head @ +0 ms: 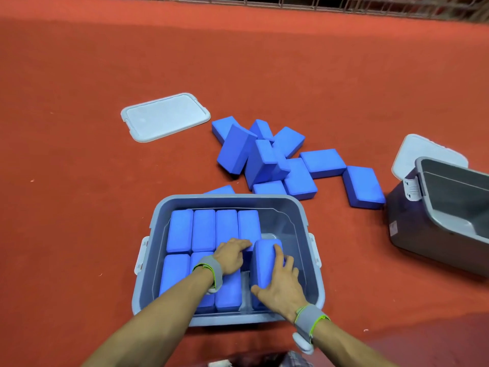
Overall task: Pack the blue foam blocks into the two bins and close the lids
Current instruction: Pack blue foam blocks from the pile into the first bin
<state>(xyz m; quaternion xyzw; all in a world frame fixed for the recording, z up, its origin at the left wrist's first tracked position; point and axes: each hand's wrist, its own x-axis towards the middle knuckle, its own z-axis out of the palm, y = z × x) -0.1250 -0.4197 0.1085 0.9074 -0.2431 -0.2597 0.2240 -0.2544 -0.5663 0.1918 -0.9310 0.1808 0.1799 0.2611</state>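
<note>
Right hand (277, 284) grips a blue block (264, 263) in the near bin (230, 201); left hand (231, 254) rests loosely on packed blocks (203, 230). Loose pile (280, 160) at 12 o'clock, lid (165, 116) at 11, second bin (447, 215), tipped and open, at 2.

One head-worn camera looks steeply down, close over the near bin (227, 202), floor beyond.

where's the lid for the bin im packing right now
In the head view a pale lid lies flat on the red floor, beyond the near bin to its upper left, just left of the loose blue blocks.
</note>
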